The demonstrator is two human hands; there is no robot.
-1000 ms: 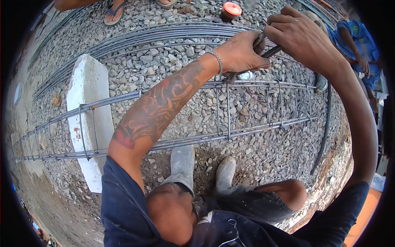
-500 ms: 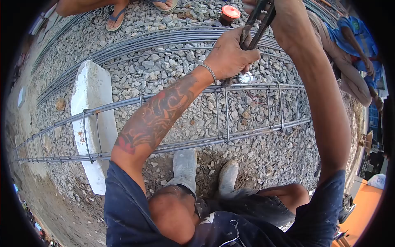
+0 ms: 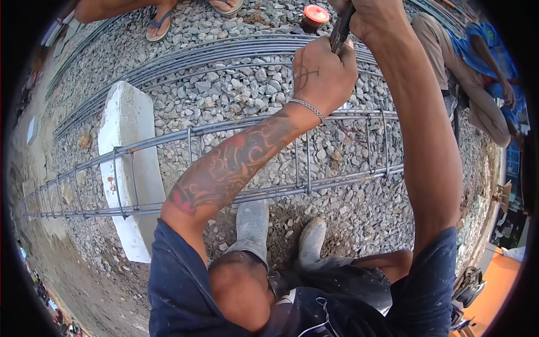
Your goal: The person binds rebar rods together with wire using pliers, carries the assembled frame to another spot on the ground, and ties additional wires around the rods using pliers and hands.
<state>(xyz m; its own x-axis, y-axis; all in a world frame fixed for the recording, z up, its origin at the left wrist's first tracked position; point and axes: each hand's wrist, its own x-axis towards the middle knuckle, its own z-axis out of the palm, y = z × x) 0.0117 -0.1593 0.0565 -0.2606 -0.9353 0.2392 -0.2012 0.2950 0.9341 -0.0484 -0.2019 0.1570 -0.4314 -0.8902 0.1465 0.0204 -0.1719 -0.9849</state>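
Note:
A dark two-handled tool, plier-like [image 3: 341,29], stands at the top of the view between my two hands. My left hand [image 3: 325,76] is closed round its lower part, back of the hand up; this hides the tool's lower end. My right hand [image 3: 375,21] grips higher up, partly cut off by the top edge. Below my hands, a long steel rebar cage [image 3: 337,181] with square stirrups runs across the view. Part of the cage lies behind my left forearm. Whether the tool touches the cage is hidden.
A white concrete block [image 3: 126,121] props the cage at left. Loose steel bars [image 3: 185,63] lie on gravel [image 3: 247,92] beyond it. A cup with a red lid [image 3: 315,15] stands near the top. One person's sandalled feet [image 3: 160,23] are upper left; another person [image 3: 483,78] sits at right.
My left hand has turned back-up and shifted slightly right, with its wrist now over the cage's upper bars. The tool's two handles, apart before, now appear together. My right forearm moved left.

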